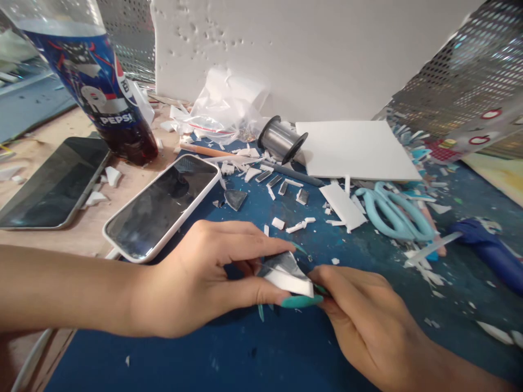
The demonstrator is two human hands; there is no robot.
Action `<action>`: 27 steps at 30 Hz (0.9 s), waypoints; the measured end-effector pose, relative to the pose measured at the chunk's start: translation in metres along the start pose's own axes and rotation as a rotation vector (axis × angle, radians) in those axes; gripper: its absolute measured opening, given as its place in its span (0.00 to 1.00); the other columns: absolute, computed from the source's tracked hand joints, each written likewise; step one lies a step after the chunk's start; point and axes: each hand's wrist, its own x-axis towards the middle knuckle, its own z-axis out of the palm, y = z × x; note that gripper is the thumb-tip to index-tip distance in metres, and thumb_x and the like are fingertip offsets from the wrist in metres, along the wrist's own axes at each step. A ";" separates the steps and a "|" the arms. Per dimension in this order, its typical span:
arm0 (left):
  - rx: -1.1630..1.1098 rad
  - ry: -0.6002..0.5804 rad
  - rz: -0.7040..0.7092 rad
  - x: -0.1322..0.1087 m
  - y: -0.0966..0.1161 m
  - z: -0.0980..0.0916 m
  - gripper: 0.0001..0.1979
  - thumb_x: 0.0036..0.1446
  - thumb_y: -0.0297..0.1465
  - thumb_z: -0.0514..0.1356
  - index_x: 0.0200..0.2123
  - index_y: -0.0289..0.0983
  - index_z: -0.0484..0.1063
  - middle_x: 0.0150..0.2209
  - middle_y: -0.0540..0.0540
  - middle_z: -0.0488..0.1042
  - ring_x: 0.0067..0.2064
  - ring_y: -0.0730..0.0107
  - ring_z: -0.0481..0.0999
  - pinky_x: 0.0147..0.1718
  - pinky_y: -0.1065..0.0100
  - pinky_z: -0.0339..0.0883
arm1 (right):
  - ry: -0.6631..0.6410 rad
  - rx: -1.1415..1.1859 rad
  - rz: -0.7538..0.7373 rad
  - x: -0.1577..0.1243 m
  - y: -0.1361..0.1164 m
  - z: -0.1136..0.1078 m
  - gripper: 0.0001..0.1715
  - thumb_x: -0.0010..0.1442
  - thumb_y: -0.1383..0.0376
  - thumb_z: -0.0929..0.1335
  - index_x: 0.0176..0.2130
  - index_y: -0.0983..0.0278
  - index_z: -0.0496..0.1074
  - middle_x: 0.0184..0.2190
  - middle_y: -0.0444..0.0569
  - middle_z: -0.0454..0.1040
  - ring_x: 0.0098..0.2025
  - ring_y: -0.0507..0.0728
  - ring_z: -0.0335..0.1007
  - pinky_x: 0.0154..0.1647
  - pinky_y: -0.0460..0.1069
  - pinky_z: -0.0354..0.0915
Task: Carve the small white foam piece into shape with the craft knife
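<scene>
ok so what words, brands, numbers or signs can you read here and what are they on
"PEPSI": on the blue-labelled clear plastic drink bottle.
Lettering on the bottle's red, white and blue emblem: too small and blurred to read surely.
No other words or numbers are legible.

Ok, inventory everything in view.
Bottle: one, blue label, back left
Phones: two, dark screens, left
Plastic bag: one, clear, back
Spool: one, grey, back centre
Sticks: two, orange and grey, near spool
Sheet: one, white, behind scissors
Board: one, white, back
Mesh: two patches, silver, back corners
Scissors: one, pale blue, right
Tool: one, blue, right edge
Scraps: many, mostly white, scattered
Mat: one, blue, under hands
Table: one, tan, left
Held piece: one, white and grey, left hand
Left hand: one, teal nails, centre
Right hand: one, lower right
</scene>
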 end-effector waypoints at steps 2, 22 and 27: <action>0.000 -0.002 0.026 0.000 0.001 -0.001 0.17 0.56 0.26 0.67 0.47 0.21 0.76 0.34 0.44 0.75 0.30 0.77 0.75 0.31 0.80 0.70 | -0.015 0.010 0.005 -0.001 0.001 0.000 0.16 0.72 0.70 0.54 0.32 0.59 0.57 0.20 0.41 0.68 0.19 0.51 0.65 0.21 0.46 0.61; 0.028 -0.016 0.075 0.001 0.002 -0.004 0.16 0.59 0.24 0.65 0.50 0.22 0.75 0.36 0.45 0.76 0.36 0.79 0.75 0.41 0.84 0.68 | 0.027 0.028 -0.053 -0.002 0.009 -0.005 0.15 0.72 0.70 0.55 0.33 0.60 0.59 0.20 0.40 0.65 0.20 0.51 0.66 0.23 0.47 0.62; 0.071 -0.013 0.067 0.001 0.002 -0.004 0.15 0.60 0.26 0.64 0.49 0.24 0.76 0.37 0.45 0.76 0.36 0.78 0.76 0.41 0.83 0.70 | 0.031 0.022 -0.060 -0.002 0.013 -0.010 0.14 0.73 0.68 0.53 0.35 0.59 0.58 0.20 0.40 0.63 0.20 0.51 0.62 0.23 0.46 0.62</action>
